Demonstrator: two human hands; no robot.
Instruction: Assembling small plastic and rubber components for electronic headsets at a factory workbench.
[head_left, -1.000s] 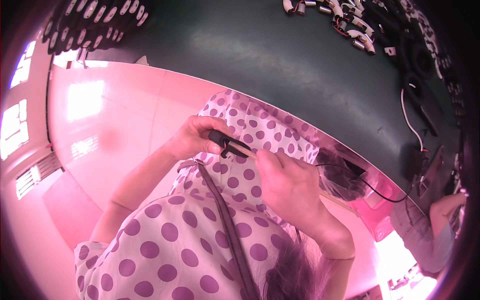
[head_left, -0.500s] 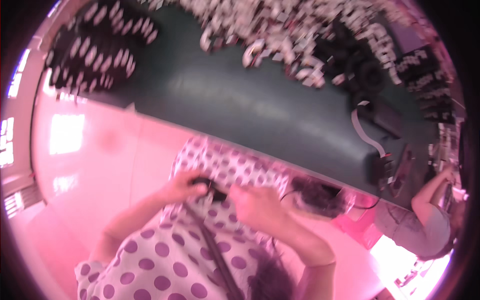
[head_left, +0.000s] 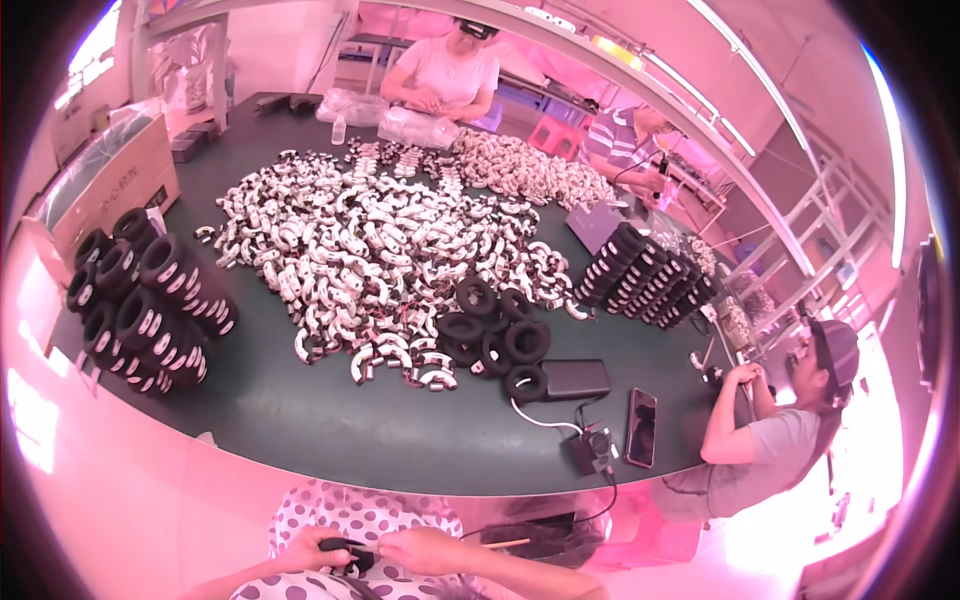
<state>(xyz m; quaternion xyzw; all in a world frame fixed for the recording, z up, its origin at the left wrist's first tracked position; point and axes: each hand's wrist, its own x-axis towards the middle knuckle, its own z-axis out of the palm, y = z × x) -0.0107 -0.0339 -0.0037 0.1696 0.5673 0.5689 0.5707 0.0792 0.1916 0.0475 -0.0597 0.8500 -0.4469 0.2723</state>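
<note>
At the lower edge, over my spotted clothing, both hands are close together in front of my lap. My left hand [head_left: 303, 551] is closed round a small black piece [head_left: 350, 553], soft-looking and curved; its exact kind is unclear. Just right of it, my right hand [head_left: 425, 551] has its fingers pinched together against the piece. A thin wooden stick [head_left: 508, 543] juts out on the right side of that hand and lines up with a pale tip at its fingers. The fingers hide the stick's middle.
The dark green table [head_left: 380, 440] lies ahead, heaped with white curved parts [head_left: 370, 250]. Black rings [head_left: 500, 335] sit beside a black box [head_left: 577, 378], a cable and a phone [head_left: 642, 428]. Ring stacks [head_left: 150, 310] stand left. A co-worker [head_left: 775, 430] sits at right; two others are across.
The view has tilted up, so the far table and the people across now show. My hands appear lower in the picture and still hold the black piece between them.
</note>
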